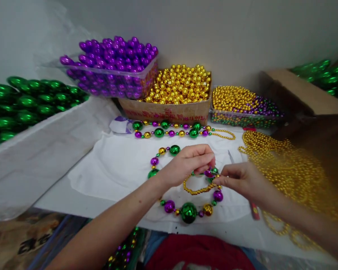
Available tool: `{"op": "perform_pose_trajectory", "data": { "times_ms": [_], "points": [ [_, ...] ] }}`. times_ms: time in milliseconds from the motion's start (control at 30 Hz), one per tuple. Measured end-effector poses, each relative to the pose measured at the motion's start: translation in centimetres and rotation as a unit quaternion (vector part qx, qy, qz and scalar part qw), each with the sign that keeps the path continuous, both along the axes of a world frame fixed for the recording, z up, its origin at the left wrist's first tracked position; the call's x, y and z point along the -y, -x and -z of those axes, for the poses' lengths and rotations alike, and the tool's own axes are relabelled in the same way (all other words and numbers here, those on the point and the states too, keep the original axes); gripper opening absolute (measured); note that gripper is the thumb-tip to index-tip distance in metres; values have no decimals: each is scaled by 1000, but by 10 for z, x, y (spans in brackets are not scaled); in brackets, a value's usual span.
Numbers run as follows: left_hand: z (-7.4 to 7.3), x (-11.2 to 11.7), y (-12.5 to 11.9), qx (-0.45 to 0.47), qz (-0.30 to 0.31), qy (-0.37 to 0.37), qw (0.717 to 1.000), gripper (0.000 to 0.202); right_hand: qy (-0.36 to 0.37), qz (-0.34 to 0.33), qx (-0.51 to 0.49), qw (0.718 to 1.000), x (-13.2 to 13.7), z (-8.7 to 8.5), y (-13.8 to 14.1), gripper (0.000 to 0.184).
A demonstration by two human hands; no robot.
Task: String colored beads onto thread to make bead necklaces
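A bead necklace [188, 212] of large green, purple and gold balls lies in a loop on a white cloth. My left hand [193, 160] is closed over its right side, fingers pinched at a purple bead [208, 173]. My right hand [238, 177] pinches a thin, pale strand [217, 173] that runs toward that bead; whether it is thread or a needle I cannot tell. A short loop of small gold beads [195, 192] hangs below my hands, inside the larger ring. Part of the necklace is hidden behind my left hand and forearm.
A finished-looking bead strand [159, 132] lies behind. Farther back stand a tub of purple beads [115, 71], a carton of gold beads [169, 110] and a tub of mixed small beads [242, 118]. Gold bead strings [284, 176] pile up at right; a white-lined box [59, 138] stands left.
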State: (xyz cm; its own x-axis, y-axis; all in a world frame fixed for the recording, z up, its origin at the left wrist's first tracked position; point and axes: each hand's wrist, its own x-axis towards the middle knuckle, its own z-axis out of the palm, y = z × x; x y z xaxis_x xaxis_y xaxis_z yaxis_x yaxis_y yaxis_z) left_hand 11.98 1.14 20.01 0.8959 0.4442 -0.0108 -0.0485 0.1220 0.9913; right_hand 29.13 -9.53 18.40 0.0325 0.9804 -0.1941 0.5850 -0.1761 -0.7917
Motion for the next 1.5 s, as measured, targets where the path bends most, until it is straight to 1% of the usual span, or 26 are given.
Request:
{"op": "perform_pose_trajectory", "data": {
  "times_ms": [67, 133, 200, 267, 300, 367, 433, 500, 533, 600, 667, 733, 800, 833, 867, 900, 933, 1000, 1067, 1133, 1167, 1233, 1333, 1400, 1433, 1500],
  "points": [
    [-8, -3, -1, -53, 82, -83, 992, 22, -5, 20, 40, 999, 4, 0, 3, 36],
    [-18, -6, -2, -86, 147, -157, 973, 23, -8, 34, 63, 997, 7, -1, 6, 35],
    [-29, -7, -3, -96, 180, -201, 958, 23, -13, 39, 63, 997, 9, -5, 9, 32],
    [-38, -9, -4, -99, 177, -196, 959, 23, -15, 40, 16, 999, 8, -8, 10, 29],
    [-40, -9, -4, -99, 163, -169, 967, 23, -9, 42, -28, 999, 6, -10, 9, 27],
    [-37, -9, -3, -86, 114, -69, 987, 22, 15, 60, -129, 990, 2, -13, 8, 23],
    [-25, -8, 0, -55, 63, 59, 995, 21, 57, 82, -209, 973, -1, -15, 7, 20],
    [-9, -4, 4, -26, 27, 155, 987, 20, 89, 80, -240, 963, -1, -15, 8, 23],
    [-1, -2, 7, -20, 12, 180, 983, 21, 93, 67, -242, 963, 0, -14, 9, 25],
    [8, 4, 13, -21, -12, 183, 983, 21, 65, 42, -211, 974, 2, -12, 13, 28],
    [5, 11, 19, -40, -19, 123, 991, 22, 16, 29, -134, 990, 5, -10, 19, 27],
    [-8, 18, 24, -78, -13, 0, 997, 24, -28, 24, -34, 999, 7, -11, 24, 21],
    [-26, 21, 26, -106, 9, -143, 984, 26, -64, 8, 45, 997, 7, -15, 28, 18],
    [-34, 22, 26, -112, 25, -199, 973, 26, -78, -1, 73, 994, 7, -17, 29, 18],
    [-41, 21, 26, -113, 41, -236, 964, 26, -88, -8, 97, 991, 6, -19, 29, 18],
    [-45, 19, 25, -112, 57, -252, 960, 26, -98, -10, 121, 988, 5, -22, 28, 17],
    [-48, 16, 24, -111, 66, -250, 960, 26, -108, -3, 146, 983, 5, -23, 28, 15],
    [-46, 9, 22, -113, 63, -206, 970, 26, -133, 18, 197, 971, 5, -24, 26, 15],
    [-37, 2, 19, -102, 45, -132, 985, 26, -160, 26, 228, 960, 6, -21, 24, 20],
    [-27, -2, 18, -88, 24, -52, 994, 26, -176, 14, 226, 958, 7, -16, 24, 27],
    [-23, -3, 17, -80, 13, -16, 997, 25, -180, 9, 217, 959, 8, -13, 24, 29],
    [-16, -4, 18, -68, -8, 49, 996, 22, -186, 4, 198, 962, 9, -7, 25, 24],
    [-10, -4, 21, -61, -28, 133, 989, 20, -220, -29, 183, 958, 9, 1, 27, 18],
    [-9, -4, 24, -64, -38, 165, 984, 20, -238, -51, 187, 952, 8, 5, 29, 19],
    [-8, -3, 25, -66, -43, 167, 983, 21, -239, -57, 193, 950, 7, 6, 30, 19],
    [-9, -1, 28, -70, -55, 133, 987, 21, -227, -65, 207, 949, 3, 7, 34, 20]
  ]
}}
